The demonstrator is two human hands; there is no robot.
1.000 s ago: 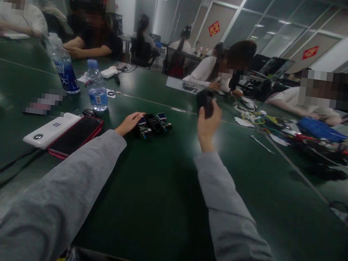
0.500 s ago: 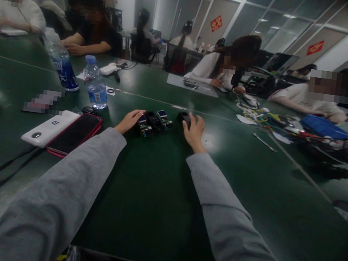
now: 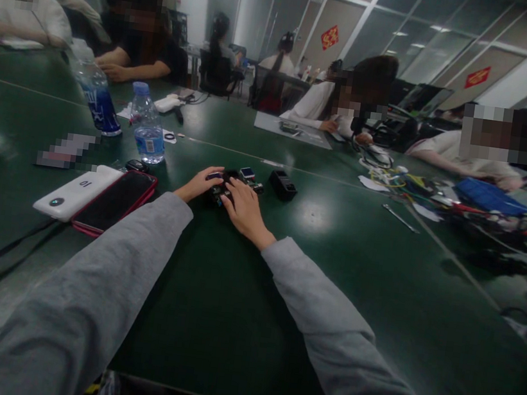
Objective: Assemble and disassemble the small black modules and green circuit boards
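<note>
A cluster of small black devices with little blue screens (image 3: 241, 180) lies on the dark green table (image 3: 240, 298). My left hand (image 3: 200, 184) rests against the cluster's left side, fingers curled onto it. My right hand (image 3: 241, 209) lies over the front of the cluster, its fingertips on one of the devices. A separate small black box (image 3: 283, 184) sits on the table just right of the cluster, with no hand on it. Both arms wear grey sleeves.
A white power bank (image 3: 77, 191) and a red-edged phone (image 3: 115, 201) lie at the left, with two water bottles (image 3: 147, 124) behind them. Cables, tools and a blue case (image 3: 484, 195) crowd the right side. Several people sit around the table.
My right hand lowered the small black box to the table, let go of it, then moved left onto the cluster of devices. My left hand stayed put.
</note>
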